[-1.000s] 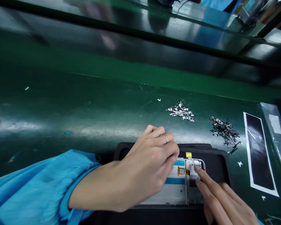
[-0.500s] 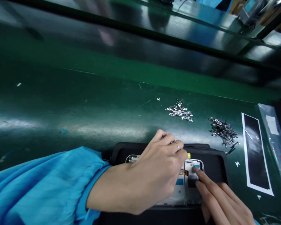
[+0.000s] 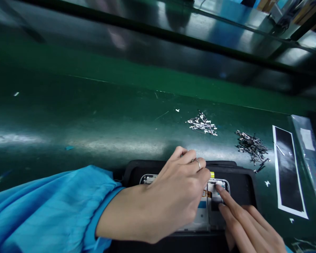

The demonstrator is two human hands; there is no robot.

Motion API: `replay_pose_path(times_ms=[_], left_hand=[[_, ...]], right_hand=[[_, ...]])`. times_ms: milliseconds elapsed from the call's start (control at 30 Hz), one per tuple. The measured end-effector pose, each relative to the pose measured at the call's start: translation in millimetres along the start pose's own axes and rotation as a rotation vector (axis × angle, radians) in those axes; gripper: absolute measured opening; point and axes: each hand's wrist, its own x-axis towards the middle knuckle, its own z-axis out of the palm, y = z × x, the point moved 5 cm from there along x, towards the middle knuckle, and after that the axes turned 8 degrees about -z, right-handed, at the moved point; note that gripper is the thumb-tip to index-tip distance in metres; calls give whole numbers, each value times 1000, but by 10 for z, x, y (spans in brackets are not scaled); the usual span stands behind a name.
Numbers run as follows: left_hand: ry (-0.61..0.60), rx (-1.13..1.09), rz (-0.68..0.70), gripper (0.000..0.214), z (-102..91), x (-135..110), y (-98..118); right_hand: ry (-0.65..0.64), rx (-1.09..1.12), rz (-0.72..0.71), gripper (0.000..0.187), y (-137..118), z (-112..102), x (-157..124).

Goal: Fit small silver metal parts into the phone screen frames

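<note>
A silver phone frame (image 3: 200, 219) lies in a black tray (image 3: 242, 189), with an orange flex cable (image 3: 206, 193) and blue patches in it. My left hand (image 3: 177, 191), with a ring on one finger, is curled over the frame's left and middle parts. Its fingertips are turned away at the frame's far edge, so whatever they pinch is hidden. From the right, my right hand (image 3: 246, 219) reaches in with its fingers stretched out. Its index fingertip presses on the frame's upper right corner area. A yellow tab (image 3: 212, 174) sticks up at the far edge beside my left hand.
Two piles of small flex parts, one silvery (image 3: 202, 124) and one darker (image 3: 251, 146), lie beyond the tray. At the right are a white-bordered black sheet (image 3: 289, 172) and a clear plastic bag (image 3: 309, 158). A dark rail (image 3: 158, 28) crosses the back.
My right index fingertip has shifted slightly up and left on the frame. My left hand keeps almost the same place and shape. The view has moved a little.
</note>
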Motion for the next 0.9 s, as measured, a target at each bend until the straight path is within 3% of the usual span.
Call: replay_pose_path(times_ms=[100, 233, 467, 900], left_hand=[[23, 29, 4, 20, 1, -5, 9], [46, 52, 19, 21, -16, -13, 29], [99, 85, 59, 17, -33, -28, 36], [112, 99, 77, 18, -75, -17, 73]], right_hand=[[94, -46, 27, 30, -8, 40, -23], [211, -77, 37, 32, -26, 96, -109], [94, -76, 34, 34, -29, 128, -186], [64, -83, 45, 39, -9, 109, -169]])
